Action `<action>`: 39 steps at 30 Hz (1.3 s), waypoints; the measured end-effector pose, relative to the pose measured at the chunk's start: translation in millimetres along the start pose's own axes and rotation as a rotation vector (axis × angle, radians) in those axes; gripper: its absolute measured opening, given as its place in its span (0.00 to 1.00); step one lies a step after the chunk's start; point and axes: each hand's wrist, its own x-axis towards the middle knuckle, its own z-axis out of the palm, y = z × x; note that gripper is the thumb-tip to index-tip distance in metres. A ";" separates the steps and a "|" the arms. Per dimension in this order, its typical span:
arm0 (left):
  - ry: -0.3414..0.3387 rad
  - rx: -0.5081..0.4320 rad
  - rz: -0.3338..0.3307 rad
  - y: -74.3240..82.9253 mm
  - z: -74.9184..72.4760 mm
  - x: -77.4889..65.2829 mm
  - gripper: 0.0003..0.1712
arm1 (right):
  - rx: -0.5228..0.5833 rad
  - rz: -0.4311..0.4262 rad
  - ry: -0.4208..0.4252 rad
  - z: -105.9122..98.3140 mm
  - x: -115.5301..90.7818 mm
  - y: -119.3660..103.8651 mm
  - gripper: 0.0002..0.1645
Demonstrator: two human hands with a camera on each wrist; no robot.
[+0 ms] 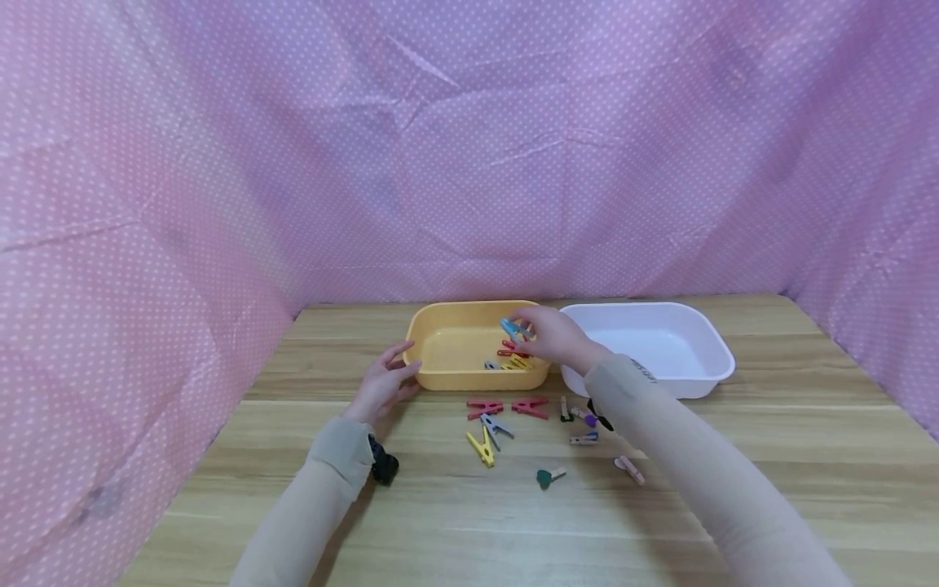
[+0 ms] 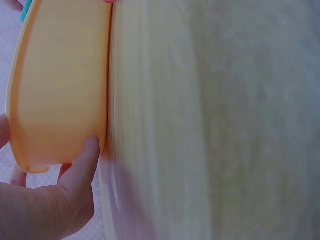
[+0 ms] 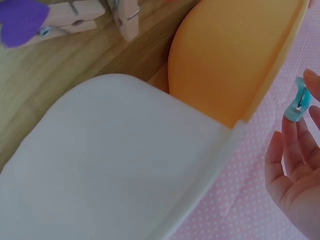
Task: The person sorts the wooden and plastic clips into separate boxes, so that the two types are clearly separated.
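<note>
My right hand (image 1: pixel 559 333) pinches a light-blue plastic clothespin (image 3: pixel 300 100) between thumb and fingertips, above the right part of the yellow-orange basin (image 1: pixel 455 380). Inside that basin lie red clothespins (image 1: pixel 506 353), yellow clothespins (image 1: pixel 521 362) and a greyish one, partly hidden by the front wall. At the basin's left end my left hand (image 1: pixel 385 381) grips the outside, the thumb lying along the front wall and the fingers about the rim. In front are two red clothespins (image 1: pixel 530 408), a grey clothespin (image 1: pixel 499 426) and a yellow clothespin (image 1: pixel 481 448).
A white basin (image 1: pixel 722 363) stands right of the yellow one, partly covered by my right arm. Small wooden clothespins lie before it, among them one with a purple heart (image 3: pixel 20 22), one with a green heart (image 1: pixel 544 478) and a pinkish one (image 1: pixel 629 470). Pink dotted cloth (image 1: pixel 469 204) hangs behind.
</note>
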 end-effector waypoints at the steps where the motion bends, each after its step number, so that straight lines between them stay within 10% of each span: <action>1: -0.002 -0.001 0.002 -0.1 0.0 0.0 0.32 | 0.002 0.002 -0.001 0.8 1.0 -0.1 0.25; 39: 0.010 -0.015 -0.010 1.4 0.5 1.0 0.31 | 0.056 -0.060 0.102 -6.0 -17.9 -3.3 0.27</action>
